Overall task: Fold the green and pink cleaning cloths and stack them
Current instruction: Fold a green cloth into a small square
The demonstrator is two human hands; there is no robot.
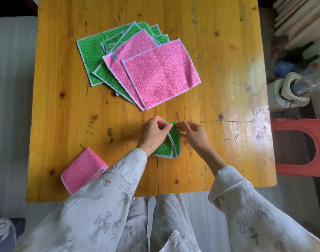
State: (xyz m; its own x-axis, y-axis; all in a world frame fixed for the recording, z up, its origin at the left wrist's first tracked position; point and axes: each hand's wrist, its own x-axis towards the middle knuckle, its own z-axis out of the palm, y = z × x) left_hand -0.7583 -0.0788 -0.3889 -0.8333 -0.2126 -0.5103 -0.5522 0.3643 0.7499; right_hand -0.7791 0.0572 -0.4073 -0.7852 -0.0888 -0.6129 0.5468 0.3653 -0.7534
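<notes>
Both hands work a green cloth [171, 142] at the near middle of the table [64, 106]: the left hand [152, 132] pinches its far corner, the right hand [190, 131] pinches the far edge just beside it. To fold well, line up the white-trimmed corners before pressing, then flatten the layers, which gape at the near end. A folded pink cloth [82, 169] waits near left; the unfolded pile [137, 64] lies far.
</notes>
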